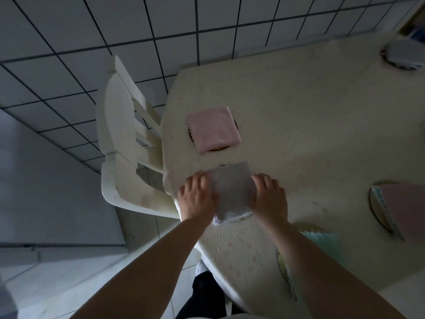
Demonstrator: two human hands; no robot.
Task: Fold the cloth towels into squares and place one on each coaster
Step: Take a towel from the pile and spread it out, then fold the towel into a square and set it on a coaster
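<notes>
Table (299, 107): cream cloth with a faint flower print covered it; it filled the right and centre of the view, its rounded edge running from 11 o'clock down to 6 o'clock.
White towel (232, 192): folded to a rough square, it lay near the table's edge just left of centre, over a coaster (241, 218) of which only a sliver of rim showed at the towel's near corner.
Left hand (197, 196): palm down, fingers spread and laid flat on the towel's left edge, pressing it and not pinching.
Right hand (269, 196): palm down on the towel's right edge, fingers slightly curled over the cloth; whether they gripped the fold could not be told.
Pink towel (213, 128): folded square, at 12 o'clock from the hands, resting on a dark round coaster (190, 132) whose rim peeked out at the left and near sides.
Far towel (404, 54): pale, folded, on a coaster at 2 o'clock, near the frame's edge, blurred.
Right towel (404, 208): pinkish with a teal edge, on a round coaster at 3 o'clock, partly cut off.
Teal towel (326, 242): at 5 o'clock, mostly hidden behind the right forearm.
Chair (128, 157): white plastic, at 9 o'clock, pushed up against the table.
Floor (69, 54): pale tiles with dark grout, at 10 to 12 o'clock.
</notes>
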